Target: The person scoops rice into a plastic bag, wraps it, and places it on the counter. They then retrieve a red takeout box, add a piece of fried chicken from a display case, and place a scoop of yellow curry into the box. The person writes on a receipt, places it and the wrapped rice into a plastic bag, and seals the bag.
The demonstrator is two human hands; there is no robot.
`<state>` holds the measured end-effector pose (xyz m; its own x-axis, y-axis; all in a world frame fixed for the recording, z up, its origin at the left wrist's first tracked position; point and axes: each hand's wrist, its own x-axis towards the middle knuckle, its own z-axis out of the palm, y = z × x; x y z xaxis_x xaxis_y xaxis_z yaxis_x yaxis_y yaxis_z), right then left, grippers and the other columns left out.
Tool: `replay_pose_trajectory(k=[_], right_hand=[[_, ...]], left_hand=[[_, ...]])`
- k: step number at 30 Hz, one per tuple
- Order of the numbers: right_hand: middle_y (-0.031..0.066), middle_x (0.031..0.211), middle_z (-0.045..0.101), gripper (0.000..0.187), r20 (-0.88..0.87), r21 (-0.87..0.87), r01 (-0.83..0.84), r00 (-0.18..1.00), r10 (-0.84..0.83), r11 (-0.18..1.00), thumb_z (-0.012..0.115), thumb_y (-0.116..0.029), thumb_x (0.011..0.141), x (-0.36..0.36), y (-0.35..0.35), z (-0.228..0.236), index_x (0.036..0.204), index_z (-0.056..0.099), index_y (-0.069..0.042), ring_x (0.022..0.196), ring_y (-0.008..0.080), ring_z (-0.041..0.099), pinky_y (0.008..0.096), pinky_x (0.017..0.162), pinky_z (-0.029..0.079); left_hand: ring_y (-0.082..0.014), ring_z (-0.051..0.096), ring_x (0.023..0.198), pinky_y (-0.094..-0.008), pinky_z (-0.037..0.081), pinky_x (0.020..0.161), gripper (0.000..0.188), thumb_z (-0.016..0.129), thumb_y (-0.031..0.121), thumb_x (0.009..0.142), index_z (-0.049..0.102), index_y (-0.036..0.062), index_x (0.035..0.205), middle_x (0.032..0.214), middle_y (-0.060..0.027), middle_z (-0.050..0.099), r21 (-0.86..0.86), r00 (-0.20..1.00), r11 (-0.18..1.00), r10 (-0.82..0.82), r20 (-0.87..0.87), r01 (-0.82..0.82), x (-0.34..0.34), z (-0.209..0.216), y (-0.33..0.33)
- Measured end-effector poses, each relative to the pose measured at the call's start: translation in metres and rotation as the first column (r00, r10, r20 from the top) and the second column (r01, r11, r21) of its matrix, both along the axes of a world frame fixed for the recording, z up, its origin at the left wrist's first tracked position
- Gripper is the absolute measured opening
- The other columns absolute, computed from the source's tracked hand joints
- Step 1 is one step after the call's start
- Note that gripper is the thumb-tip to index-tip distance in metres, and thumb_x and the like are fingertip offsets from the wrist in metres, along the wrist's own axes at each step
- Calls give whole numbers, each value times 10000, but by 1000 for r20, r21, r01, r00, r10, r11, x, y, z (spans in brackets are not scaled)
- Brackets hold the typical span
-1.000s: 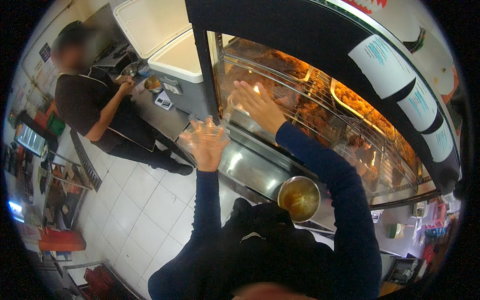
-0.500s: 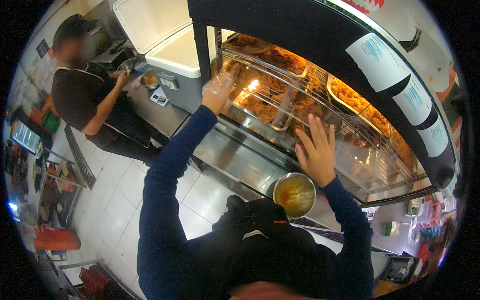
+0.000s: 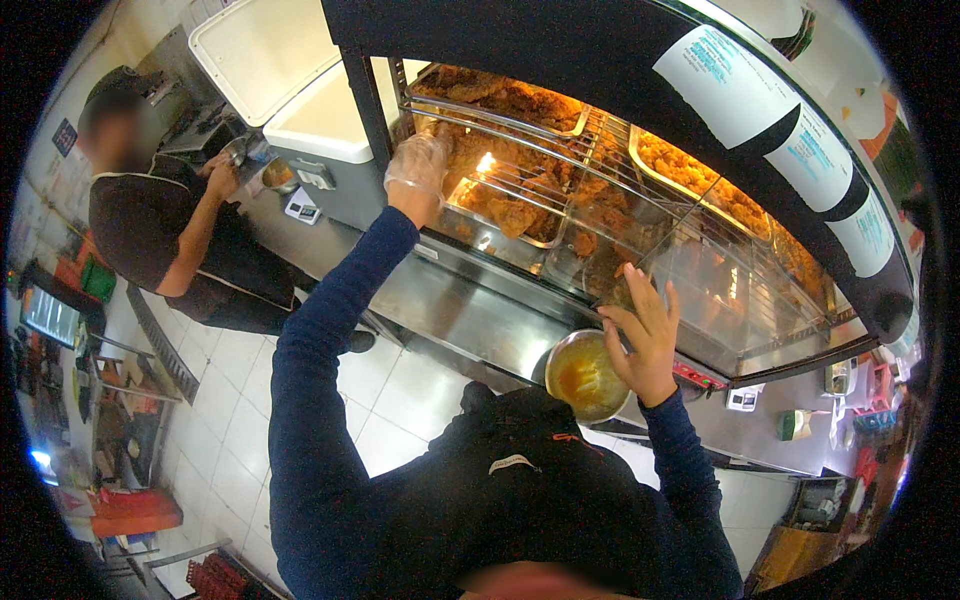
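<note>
My left hand (image 3: 418, 168), in a clear plastic glove, reaches into the left end of a heated display cabinet (image 3: 352, 95), beside an upper tray of fried chicken (image 3: 510, 215). Glare on the glove and the cabinet's shade hide its fingertips, so I cannot make out whether it grips anything. Bare and holding nothing, my right hand (image 3: 647, 338) is raised with its fingers apart near the lower edge of the cabinet's glass front (image 3: 715, 320). Just left of and below it, a metal bowl (image 3: 590, 385) contains some yellow-orange liquid or residue.
Wire racks in the cabinet also carry a tray of small golden fried pieces (image 3: 690, 175). A grey cooler (image 3: 335, 190) with its white lid raised stands at left on a steel counter (image 3: 470, 315). Beyond it a co-worker (image 3: 150, 230) handles a small bowl near a scale (image 3: 302, 207).
My right hand has moved down from the glass toward the bowl, its fingers bending a little. The gloved left hand stays at the cabinet's left end. The whole view has shifted slightly.
</note>
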<state>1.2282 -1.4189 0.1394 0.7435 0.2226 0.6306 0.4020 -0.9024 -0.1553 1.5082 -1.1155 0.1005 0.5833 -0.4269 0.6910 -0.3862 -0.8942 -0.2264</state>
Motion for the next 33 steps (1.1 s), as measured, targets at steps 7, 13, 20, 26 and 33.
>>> replay_pose_trajectory(k=[7, 13, 20, 26, 33], right_hand=[[146, 1414, 480, 175, -25, 52, -54, 998, 56, 997, 698, -85, 742, 3, 8, -4, 913, 675, -119, 1269, 299, 493, 527, 1117, 210], [137, 1398, 500, 162, -50, 73, -24, 998, 27, 997, 698, -86, 745, 0, 12, -8, 904, 681, -118, 1240, 292, 513, 516, 1117, 212], [132, 1387, 511, 141, -66, 93, 17, 998, -11, 996, 693, -87, 752, -10, 9, -16, 891, 689, -115, 1212, 290, 533, 507, 1107, 239], [132, 1378, 520, 132, -69, 108, 22, 998, -15, 994, 687, -81, 758, -7, 11, -20, 886, 693, -110, 1189, 287, 545, 498, 1103, 249], [129, 1377, 522, 135, -76, 126, -9, 997, 19, 992, 685, -76, 761, -3, 18, -17, 892, 696, -108, 1178, 280, 550, 488, 1102, 252]], left_hand=[[-320, 513, 1144, -495, 404, 918, 595, 706, 348, 720, 552, 131, 1253, 1246, -147, 552, -40, 995, 996, -80, -68, 77, -4, 5, -41], [-322, 557, 1038, -496, 432, 838, 488, 685, 311, 746, 595, 131, 1190, 1137, -149, 588, -2, 997, 997, 72, -39, -72, 19, -11, -55], [-279, 593, 898, -480, 470, 742, 424, 669, 285, 760, 626, 197, 1173, 961, -92, 601, -129, 909, 939, -263, 324, 318, 5, -8, -41], [-233, 600, 762, -453, 492, 725, 461, 641, 252, 785, 591, 307, 1240, 808, -23, 572, -91, 922, 928, -341, 185, 361, -4, 11, -51], [-257, 610, 831, -430, 450, 827, 480, 614, 374, 808, 557, 340, 1283, 939, -70, 616, 61, 933, 932, -355, -54, 358, 3, 1, -95]])
